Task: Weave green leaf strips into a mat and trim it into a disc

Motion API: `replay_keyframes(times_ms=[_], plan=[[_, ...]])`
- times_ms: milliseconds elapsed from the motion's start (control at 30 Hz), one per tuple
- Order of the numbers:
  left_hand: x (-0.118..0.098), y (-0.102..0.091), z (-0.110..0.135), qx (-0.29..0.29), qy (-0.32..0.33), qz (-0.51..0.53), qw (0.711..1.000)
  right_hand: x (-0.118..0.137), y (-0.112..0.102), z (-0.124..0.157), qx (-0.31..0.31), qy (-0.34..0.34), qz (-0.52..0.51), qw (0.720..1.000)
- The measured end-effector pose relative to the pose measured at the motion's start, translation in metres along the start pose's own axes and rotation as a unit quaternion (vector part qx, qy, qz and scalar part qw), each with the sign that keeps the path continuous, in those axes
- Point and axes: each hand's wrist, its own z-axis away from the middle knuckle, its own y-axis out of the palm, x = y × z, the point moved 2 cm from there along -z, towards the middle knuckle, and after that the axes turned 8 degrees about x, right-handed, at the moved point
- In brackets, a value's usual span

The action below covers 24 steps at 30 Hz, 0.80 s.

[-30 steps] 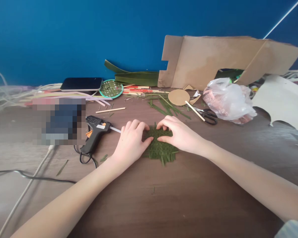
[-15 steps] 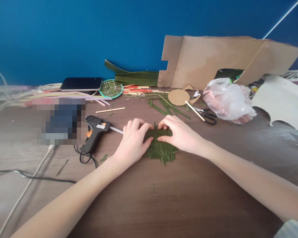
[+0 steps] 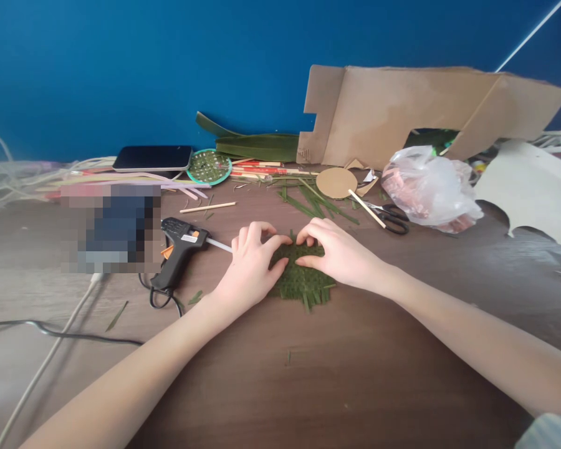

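Note:
A small mat woven of green leaf strips (image 3: 303, 280) lies flat on the brown table (image 3: 308, 374). My left hand (image 3: 250, 268) rests on its left edge, fingers curled and pinching at the far edge. From the right, my right hand (image 3: 339, 252) covers the mat's top, fingertips pressed together on the strips close to the left hand's fingers. Loose strip ends stick out at the mat's near side.
A black glue gun (image 3: 180, 249) with its cord lies just left of my left hand. Behind are scissors (image 3: 393, 218), a cardboard disc (image 3: 336, 183), a plastic bag (image 3: 430, 190), a woven round coaster (image 3: 209, 166), a phone (image 3: 153, 158), long green leaves (image 3: 257, 146) and cut cardboard (image 3: 402, 112).
My left hand's fingers have crept a little farther right along the mat's far edge, closer to my right fingertips. The mat itself stays in place.

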Motion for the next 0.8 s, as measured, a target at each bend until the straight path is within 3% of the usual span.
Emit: replay_keyframes(times_ms=[167, 500, 800], plan=[[-0.0009, 0.0002, -0.0005, 0.017, 0.004, 0.001, 1.0, -0.0005, -0.0013, 0.0002, -0.008, 0.009, -0.002, 1.0], [-0.0017, -0.0062, -0.0005, -0.026, -0.048, -0.037, 0.998, -0.0018, -0.0011, 0.0006, -0.008, -0.006, 0.007, 1.0], [-0.0014, -0.005, -0.0009, -0.014, -0.045, -0.059, 0.997, -0.0026, -0.0011, -0.0001, -0.003, -0.001, 0.012, 1.0]])
